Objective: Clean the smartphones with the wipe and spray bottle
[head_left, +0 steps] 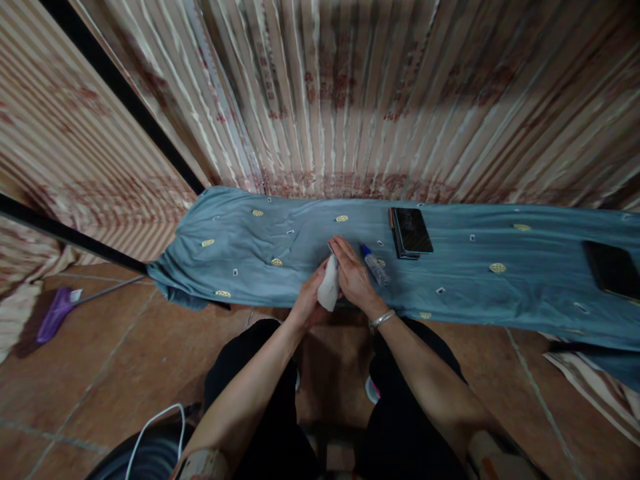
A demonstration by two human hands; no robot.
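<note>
Just a white folded cloth (329, 288), pressed between left hand (309, 300) and right hand (354, 275).

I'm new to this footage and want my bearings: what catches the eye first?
Two hands meet at the centre: the left hand and right hand press a white cloth between them above a blue patterned cover. Just right lie a small spray bottle and a dark phone.
</note>
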